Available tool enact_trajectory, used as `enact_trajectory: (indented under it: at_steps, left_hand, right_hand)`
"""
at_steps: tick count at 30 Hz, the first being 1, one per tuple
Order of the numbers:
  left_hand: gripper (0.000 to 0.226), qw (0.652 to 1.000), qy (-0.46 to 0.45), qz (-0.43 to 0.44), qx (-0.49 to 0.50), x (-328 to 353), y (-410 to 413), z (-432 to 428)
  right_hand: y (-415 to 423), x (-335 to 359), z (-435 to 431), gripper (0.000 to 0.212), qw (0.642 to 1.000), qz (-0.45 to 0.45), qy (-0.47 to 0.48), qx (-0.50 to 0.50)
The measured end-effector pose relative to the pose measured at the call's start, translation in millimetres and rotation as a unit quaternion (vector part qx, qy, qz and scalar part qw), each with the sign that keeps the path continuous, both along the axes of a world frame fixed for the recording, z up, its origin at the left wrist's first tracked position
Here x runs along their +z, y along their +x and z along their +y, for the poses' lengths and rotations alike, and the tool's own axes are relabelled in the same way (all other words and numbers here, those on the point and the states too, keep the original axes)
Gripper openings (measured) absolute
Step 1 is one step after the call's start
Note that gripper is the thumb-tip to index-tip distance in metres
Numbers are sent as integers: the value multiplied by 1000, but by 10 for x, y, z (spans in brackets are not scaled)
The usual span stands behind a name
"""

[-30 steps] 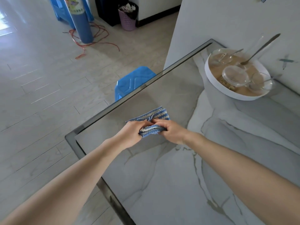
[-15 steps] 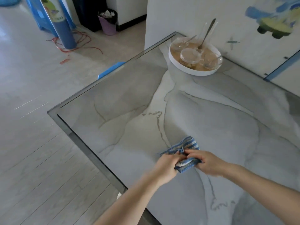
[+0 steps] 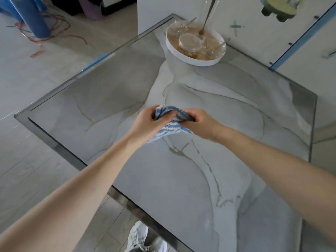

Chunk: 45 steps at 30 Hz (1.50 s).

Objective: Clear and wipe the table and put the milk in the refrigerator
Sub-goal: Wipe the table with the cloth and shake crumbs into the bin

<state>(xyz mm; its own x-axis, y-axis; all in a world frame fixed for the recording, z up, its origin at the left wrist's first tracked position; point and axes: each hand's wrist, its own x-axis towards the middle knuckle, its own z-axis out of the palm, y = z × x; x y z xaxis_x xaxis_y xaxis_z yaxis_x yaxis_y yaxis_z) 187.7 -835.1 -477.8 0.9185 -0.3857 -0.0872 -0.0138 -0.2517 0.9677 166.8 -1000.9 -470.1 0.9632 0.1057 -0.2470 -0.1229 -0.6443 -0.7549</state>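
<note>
A blue-and-white striped cloth (image 3: pixel 171 126) is bunched between both my hands, lifted a little above the middle of the grey marble-patterned table (image 3: pixel 200 179). My left hand (image 3: pixel 147 122) grips its left end and my right hand (image 3: pixel 200 122) grips its right end, with a loose flap hanging down beneath them. At the table's far corner against the wall stands a round white tray (image 3: pixel 174 50) holding clear glass bowls, glasses and a few spoons. No milk is in view.
The table's dark metal edge (image 3: pixel 60 148) runs along the left and the near side. A blue stool (image 3: pixel 97 60) peeks out under the far left edge. A blue pole with red cord (image 3: pixel 38 28) and a purple bin (image 3: pixel 91 8) stand on the floor beyond. My shoe (image 3: pixel 138 237) is below.
Both hands have drawn the cloth back from the far left corner to the table's middle and lifted it off the surface, bunching it. The view has shifted right and pulled back.
</note>
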Motion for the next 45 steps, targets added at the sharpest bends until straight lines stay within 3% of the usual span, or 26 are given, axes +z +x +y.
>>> enact_trajectory:
  at_steps: [3,6,8,16,23,27,31,33,36,42,45]
  left_hand:
    - [25,998,67,-14,9,-212,63,232]
    - [18,989,142,-12,-42,-609,-141,265]
    - [26,987,151,-22,-54,-755,-340,153]
    - [39,988,101,19,-117,-768,-1034,-698]
    - [29,972,106,80,-193,-694,-1891,-1588]
    - [19,966,99,102,-215,-549,-2023,-1845]
    - [18,977,88,64,-182,-255,-1694,-1889]
    - [25,983,102,24,-150,-105,-1367,-1867]
    - [28,987,122,-25,-100,67,-824,-1814]
    - [6,984,133,-119,-11,174,211,-1729]
    - [33,973,170,-157,16,26,529,-1680]
  right_hand:
    - [173,-222,258,18,999,19,-10,46]
    - [107,-540,251,30,986,81,-88,119]
    - [-20,-635,121,40,978,110,-104,141]
    - [-837,-567,-681,38,974,147,-131,111]
    - [-1832,-407,-1553,37,962,197,-163,91]
    - [-2076,-371,-1852,14,952,225,-190,87]
    - [-1756,-14,-1910,23,973,176,-139,48]
    - [-1419,135,-1873,9,982,137,-124,29]
    - [-879,225,-1770,19,991,82,-103,16]
    - [179,292,-1593,21,993,-72,-95,-8]
    - [682,125,-1565,16,985,-123,-117,-2]
